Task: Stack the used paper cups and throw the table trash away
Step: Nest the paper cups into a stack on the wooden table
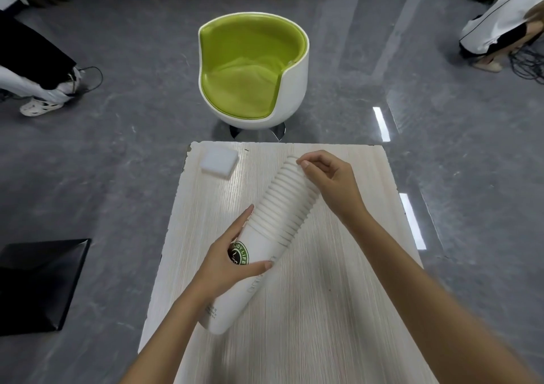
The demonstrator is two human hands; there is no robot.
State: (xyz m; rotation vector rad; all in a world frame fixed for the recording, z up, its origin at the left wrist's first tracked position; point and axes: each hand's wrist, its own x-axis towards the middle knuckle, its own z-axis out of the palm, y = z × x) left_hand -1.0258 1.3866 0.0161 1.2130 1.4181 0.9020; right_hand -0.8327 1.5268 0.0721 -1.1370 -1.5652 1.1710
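The stack of paper cups [273, 221] lies slanted over the middle of the desk [338, 310], its near end low and to the left, its far end pointing up and to the right. The nearest cup is plain white with a round green and black logo [240, 255] reading "ENJOY LIFE"; beyond it the rims of many nested cups form a close row of ridges. Whether the near end rests on the desk or hangs just above it cannot be told. The left hand [226, 263] has its grip clamped round the logo cup, fingers along the far side and thumb across the near side, partly covering the logo. The right hand [329, 177] is at the far end of the stack, its grip closed in a pinch on the topmost rim, thumb and curled fingers meeting there. Both forearms reach in from the bottom edge of the view. At the far left corner of the pale wood-grain desk lies a white square pad [219, 161], well apart from the cups. Beyond the desk stands a round white chair [253, 68] with a green seat, on a glossy grey floor [132, 177]. A black slab [38, 283] lies on the floor to the left. A person's leg and pale shoe [39, 108] show at the left edge, and another person [506, 27] crouches at the upper right, beside dark cables [527, 66].
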